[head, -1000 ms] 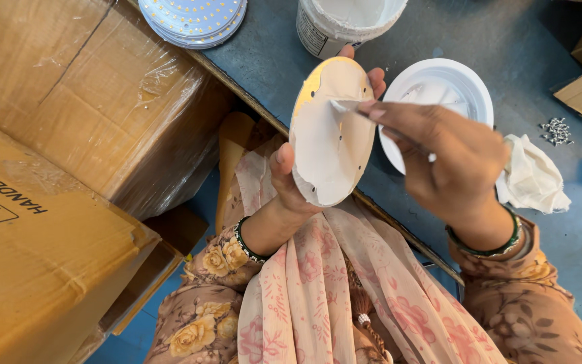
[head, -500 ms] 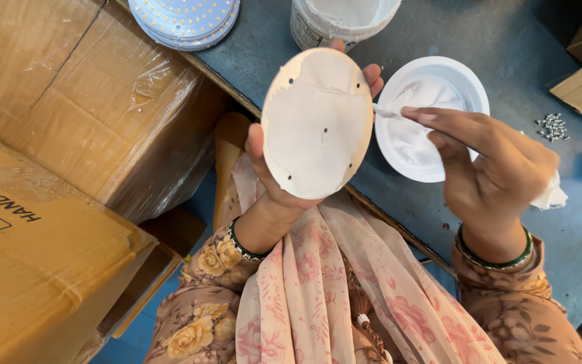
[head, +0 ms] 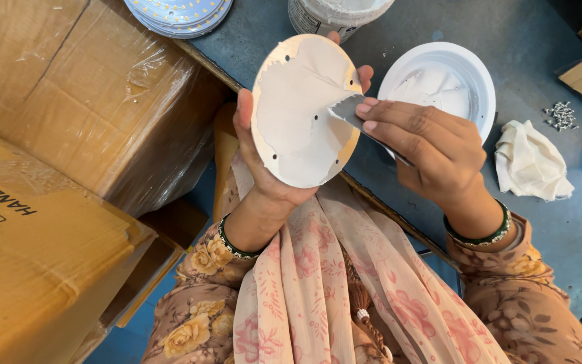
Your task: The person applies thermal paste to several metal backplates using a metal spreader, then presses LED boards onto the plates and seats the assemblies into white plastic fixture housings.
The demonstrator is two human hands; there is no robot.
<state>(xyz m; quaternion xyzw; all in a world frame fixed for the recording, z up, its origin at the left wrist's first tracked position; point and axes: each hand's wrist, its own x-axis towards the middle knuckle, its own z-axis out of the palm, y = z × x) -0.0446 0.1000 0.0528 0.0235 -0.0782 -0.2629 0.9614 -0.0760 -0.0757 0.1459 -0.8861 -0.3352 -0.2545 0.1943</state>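
Note:
My left hand (head: 264, 172) holds a round disc (head: 301, 111) upright by its rim; the disc's face is covered with white paste and has small holes. My right hand (head: 422, 145) grips a thin flat spreader blade (head: 346, 111), its tip pressed against the disc's right side. Both hands are above the near edge of a blue-grey table (head: 560, 229). Behind my right hand lies a white round lamp housing (head: 469, 74), smeared with white paste inside.
A white tub of paste (head: 335, 13) stands at the table's far edge. A stack of round LED boards (head: 180, 13) sits to its left. A crumpled white rag (head: 530, 162) and a small pile of screws (head: 560, 114) lie at right. Large cardboard boxes (head: 55, 168) fill the left.
The disc has tilted so its pasted face shows more. My right hand has moved left from the lamp housing and brought the blade onto the disc.

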